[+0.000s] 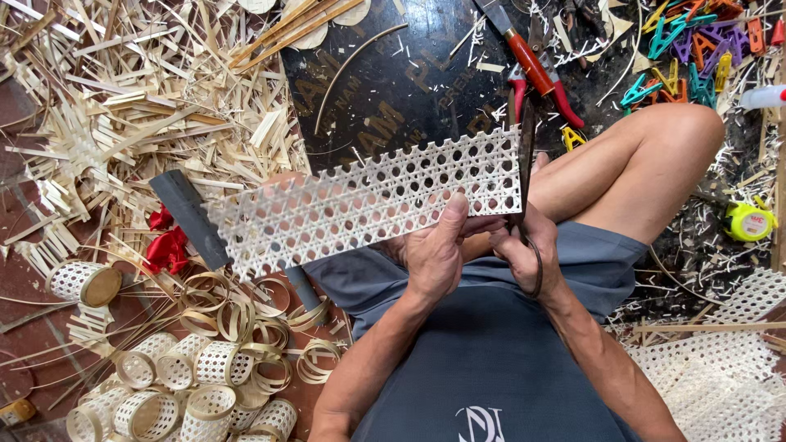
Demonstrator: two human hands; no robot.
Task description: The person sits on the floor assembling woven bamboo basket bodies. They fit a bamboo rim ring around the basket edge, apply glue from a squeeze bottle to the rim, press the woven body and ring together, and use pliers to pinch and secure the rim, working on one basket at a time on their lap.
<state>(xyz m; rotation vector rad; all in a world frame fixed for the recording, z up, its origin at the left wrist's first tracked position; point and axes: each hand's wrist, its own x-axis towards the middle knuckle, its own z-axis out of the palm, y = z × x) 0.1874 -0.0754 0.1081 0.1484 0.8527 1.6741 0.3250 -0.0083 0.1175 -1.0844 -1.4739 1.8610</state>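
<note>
Scissors (524, 164) gripped in right hand (528, 254), trimming end of woven strip (368, 200) pinched in left hand (434, 250); finished woven rings (205, 385) heaped on floor (24, 221), uncut mesh (720, 385) waiting.

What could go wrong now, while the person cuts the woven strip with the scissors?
The left hand pinches the woven strip right beside the scissors in the right hand, so a slip could nick the thumb. The strip's long far end hangs unsupported and may sag, making the cut crooked. The bare knee lies near the blades.
</note>
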